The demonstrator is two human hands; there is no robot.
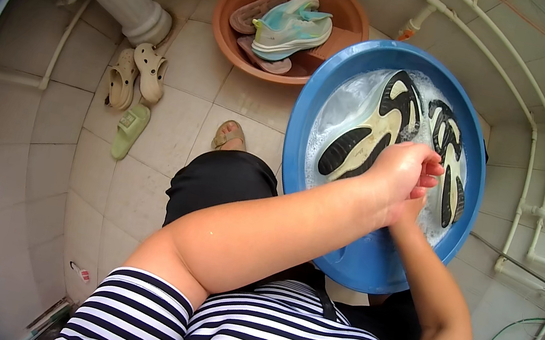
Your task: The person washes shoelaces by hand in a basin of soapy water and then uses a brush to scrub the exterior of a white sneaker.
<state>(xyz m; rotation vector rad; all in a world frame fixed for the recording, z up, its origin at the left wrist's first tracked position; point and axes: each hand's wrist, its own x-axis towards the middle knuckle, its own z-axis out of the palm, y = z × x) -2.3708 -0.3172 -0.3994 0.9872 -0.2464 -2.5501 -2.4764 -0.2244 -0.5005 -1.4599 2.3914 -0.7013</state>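
Note:
A blue plastic basin (309, 95) of soapy water stands before me, tilted in my view. Two shoes float in it, soles up: the left shoe (380, 115) and the right shoe (450, 146) have black and cream soles. Over the near part of the water is my left hand (405, 165), its fingers curled with nothing visible in them. My right hand (409, 208) meets the left wrist from below. Most of its fingers are hidden behind that wrist, so its grip does not show.
Beyond the basin, a brown plastic tub (221, 26) holds a pale blue-white sneaker (296, 31) and brownish slippers (255, 13). Beige clogs (148, 73) and a green slide (130, 133) lie at left near a white pedestal (134, 12). White pipes (528, 159) run along the right wall.

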